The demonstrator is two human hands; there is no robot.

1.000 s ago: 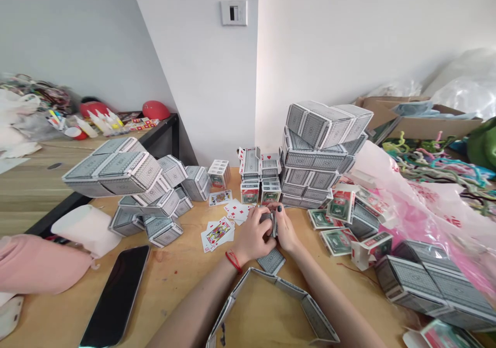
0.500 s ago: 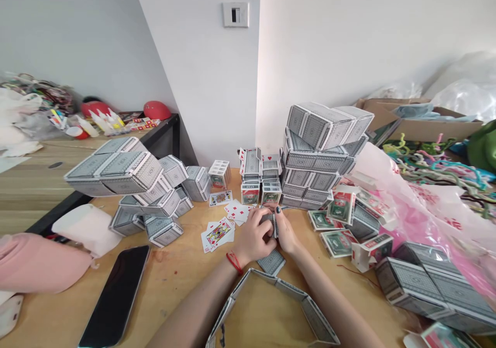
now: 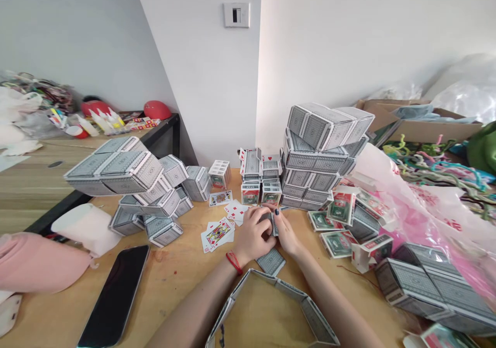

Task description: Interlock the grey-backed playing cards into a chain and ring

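Note:
My left hand (image 3: pixel 254 234), with a red string at the wrist, curls its fingers over grey-backed playing cards (image 3: pixel 267 218). My right hand (image 3: pixel 285 233) presses the same cards from the right side, its thumb along their edge. How many cards are between the hands I cannot tell. Just below them a face-down playing card (image 3: pixel 271 262) lies on the table. Face-up cards (image 3: pixel 219 234) are spread to the left of my left hand. Between my forearms stands an open ring of folded cards (image 3: pixel 277 282), close to my body.
Folded-card blocks are stacked in a left structure (image 3: pixel 116 170) and a taller right tower (image 3: pixel 310 154). Card boxes (image 3: pixel 339 242) lie right of my hands. A phone (image 3: pixel 116 296) and a pink pouch (image 3: pixel 42 263) are at left. More card blocks (image 3: pixel 430 286) sit at front right.
Both hands have barely moved, shifting slightly left with the cards still between them. The surrounding things stay where they were.

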